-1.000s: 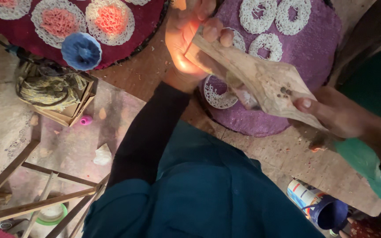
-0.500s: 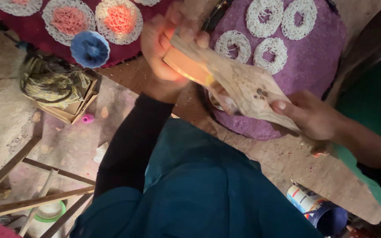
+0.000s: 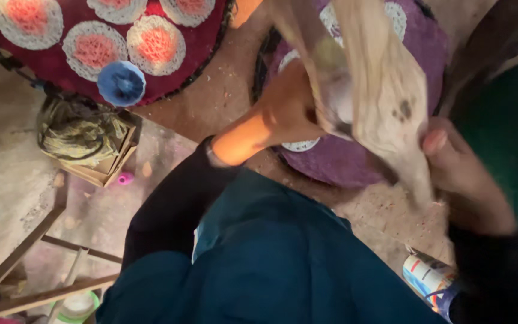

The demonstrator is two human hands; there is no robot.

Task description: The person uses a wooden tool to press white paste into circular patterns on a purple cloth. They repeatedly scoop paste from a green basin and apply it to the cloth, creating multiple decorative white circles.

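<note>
I hold a flat, pale piece of wood (image 3: 385, 90) with a dark knot mark, blurred by motion, standing nearly upright in the head view. My left hand (image 3: 283, 114), lit orange, grips it from the left side near its middle; its fingers are partly hidden behind the wood. My right hand (image 3: 460, 171) clasps the narrow lower end at the right. Both arms wear black sleeves, over my teal garment (image 3: 271, 264). A purple round cushion (image 3: 337, 159) with white crocheted circles lies on the floor behind the wood.
A dark red round cushion (image 3: 61, 72) with pink-centred circles and a blue crocheted flower (image 3: 121, 83) lies top left. A cardboard box with a yarn bundle (image 3: 82, 135), a wooden frame (image 3: 25, 255), a printed can (image 3: 427, 276) and green cloth (image 3: 502, 120) surround me.
The wood has swung from lying slanted across the view to nearly upright and closer to the camera. My left hand dropped lower on it; the right hand stayed on the narrow end.
</note>
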